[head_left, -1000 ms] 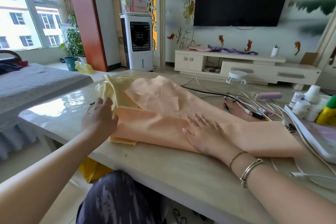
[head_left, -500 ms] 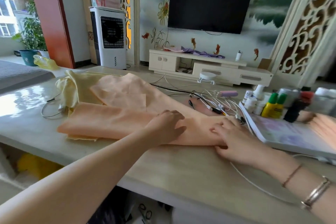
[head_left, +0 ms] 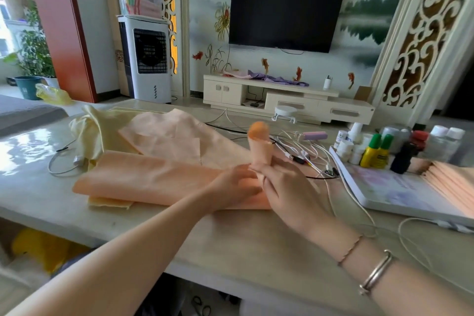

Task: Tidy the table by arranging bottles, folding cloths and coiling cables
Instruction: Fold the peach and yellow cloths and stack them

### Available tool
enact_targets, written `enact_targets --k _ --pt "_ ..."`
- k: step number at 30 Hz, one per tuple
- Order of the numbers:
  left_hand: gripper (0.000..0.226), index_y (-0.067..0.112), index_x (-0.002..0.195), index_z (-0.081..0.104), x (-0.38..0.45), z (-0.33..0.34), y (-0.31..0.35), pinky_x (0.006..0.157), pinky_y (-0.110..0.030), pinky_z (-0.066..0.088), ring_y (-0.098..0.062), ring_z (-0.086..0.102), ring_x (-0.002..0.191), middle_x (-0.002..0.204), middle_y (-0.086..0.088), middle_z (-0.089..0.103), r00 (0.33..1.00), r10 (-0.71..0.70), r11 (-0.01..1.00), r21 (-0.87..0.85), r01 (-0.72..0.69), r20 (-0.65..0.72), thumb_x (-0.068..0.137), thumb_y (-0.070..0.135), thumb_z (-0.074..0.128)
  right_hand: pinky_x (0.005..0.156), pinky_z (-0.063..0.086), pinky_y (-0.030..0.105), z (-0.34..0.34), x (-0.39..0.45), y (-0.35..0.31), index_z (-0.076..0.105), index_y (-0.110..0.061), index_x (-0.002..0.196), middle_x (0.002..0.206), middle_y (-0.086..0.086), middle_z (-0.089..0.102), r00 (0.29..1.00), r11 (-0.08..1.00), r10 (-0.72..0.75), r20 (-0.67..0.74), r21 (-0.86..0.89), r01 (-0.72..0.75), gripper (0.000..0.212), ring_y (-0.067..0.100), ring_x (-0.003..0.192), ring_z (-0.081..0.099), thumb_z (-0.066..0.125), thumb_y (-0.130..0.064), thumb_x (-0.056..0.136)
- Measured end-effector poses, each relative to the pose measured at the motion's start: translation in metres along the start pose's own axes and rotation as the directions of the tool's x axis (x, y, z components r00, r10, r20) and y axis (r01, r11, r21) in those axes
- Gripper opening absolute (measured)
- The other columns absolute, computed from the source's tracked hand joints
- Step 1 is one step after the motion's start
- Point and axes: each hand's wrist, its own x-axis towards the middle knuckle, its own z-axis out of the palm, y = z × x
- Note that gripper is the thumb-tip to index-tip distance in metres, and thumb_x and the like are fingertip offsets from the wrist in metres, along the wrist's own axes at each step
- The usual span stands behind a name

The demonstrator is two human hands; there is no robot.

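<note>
Peach cloth (head_left: 154, 177) lies mid-frame on table (head_left: 256, 244), its right end lifted. My right hand (head_left: 287, 187) pinches that end upright; left hand (head_left: 232, 183) rests on fabric, fingers seemingly loosely curled, blurred. I'd carry end leftward, match 2 edges, press crease flat, keeping clear of cables (head_left: 315, 151) right of centre.

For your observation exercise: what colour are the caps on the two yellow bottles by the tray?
Green caps on both yellow plastic bottles, clearest in the head view.
</note>
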Motion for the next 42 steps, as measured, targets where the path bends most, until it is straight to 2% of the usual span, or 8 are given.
enact_targets --k 2,7,13,19,22,32,38,42 --pt "0.013 0.011 0.087 0.066 -0.001 -0.022 0.001 0.07 -0.011 0.042 0.003 0.056 0.076 0.09 -0.002 0.065 0.966 -0.124 0.927 -0.373 0.031 -0.226 0.091 0.019 0.056 0.09 0.049 0.041 0.013 0.006 -0.009 0.067 -0.014 0.117 0.11 0.009 0.069 1.0 0.994 0.013 0.001 0.109 -0.013 0.042 0.023 0.114 0.057 0.044 -0.007 0.083" --pt "0.069 0.008 0.071 0.064 -0.02 -0.081 -0.008 0.046 -0.021 0.031 -0.009 0.045 0.049 0.051 0.001 0.064 0.807 -0.576 0.751 -0.472 0.461 -0.13 0.102 0.047 0.016 0.109 0.029 0.047 0.041 0.016 -0.028 0.051 -0.028 0.136 0.129 -0.003 0.059 0.978 0.979 -0.041 0.204 0.203 -0.001 0.052 0.016 0.128 0.044 0.04 -0.002 0.093" --pt "0.044 0.012 0.074 0.064 -0.041 -0.084 -0.03 0.04 -0.017 0.028 -0.013 0.042 0.048 0.065 -0.006 0.061 0.735 -0.661 0.744 -0.269 0.612 -0.155 0.088 0.054 0.055 0.107 0.026 0.051 0.059 0.014 -0.036 0.044 -0.041 0.123 0.119 -0.013 0.059 0.907 0.956 -0.096 0.41 0.291 -0.031 0.059 0.012 0.12 0.046 0.036 0.001 0.082" --pt "0.009 0.003 0.08 0.066 -0.04 -0.084 -0.037 0.039 -0.013 0.034 -0.014 0.045 0.045 0.063 -0.009 0.051 0.736 -0.656 0.729 -0.394 0.56 -0.167 0.081 0.011 0.071 0.094 0.039 0.013 0.053 0.033 -0.034 0.035 -0.031 0.098 0.129 -0.006 0.057 0.917 0.743 0.101 0.386 0.584 -0.328 0.036 0.005 0.113 0.06 0.04 0.004 0.09" --pt "0.02 0.006 0.064 0.058 -0.046 -0.087 -0.04 0.037 -0.013 0.034 -0.011 0.047 0.039 0.057 -0.006 0.048 0.743 -0.647 0.735 -0.399 0.549 -0.171 0.082 0.006 0.067 0.093 0.04 0.019 0.06 0.049 -0.038 0.041 -0.022 0.118 0.133 0.0 0.054 0.912 0.823 0.21 0.353 0.441 -0.359 0.02 0.017 0.121 0.053 0.044 -0.019 0.098" --pt "0.013 0.013 0.083 0.063 -0.06 -0.096 -0.059 0.058 -0.019 0.046 -0.018 0.059 0.073 0.075 0.001 0.062 0.76 -0.514 0.843 -0.069 0.534 -0.398 0.085 0.026 0.063 0.119 -0.002 0.038 0.105 0.053 -0.062 0.009 -0.035 0.152 0.162 -0.003 -0.002 0.779 0.991 0.125 0.614 -0.046 -0.123 0.06 0.014 0.148 -0.007 0.022 -0.055 0.098" --pt "0.041 0.016 0.122 0.051 -0.113 -0.147 -0.089 0.09 -0.04 0.04 -0.031 0.041 0.119 0.126 -0.008 0.05 0.58 -0.509 0.559 0.269 0.784 -0.636 0.088 0.039 0.057 0.119 -0.003 0.041 0.106 0.057 -0.061 0.003 -0.036 0.153 0.161 -0.003 -0.008 0.741 0.991 0.131 0.659 -0.094 -0.091 0.064 0.014 0.148 -0.011 0.018 -0.062 0.096" --pt "0.057 0.008 0.105 0.06 -0.142 -0.167 -0.103 0.068 -0.032 0.04 -0.022 0.053 0.087 0.11 -0.012 0.061 0.434 -0.704 0.42 0.164 0.893 -0.561 0.083 0.06 0.055 0.119 -0.004 0.041 0.104 0.055 -0.061 0.004 -0.04 0.152 0.161 -0.003 -0.007 0.738 0.993 0.122 0.663 -0.083 -0.089 0.068 0.014 0.148 -0.011 0.015 -0.069 0.092"
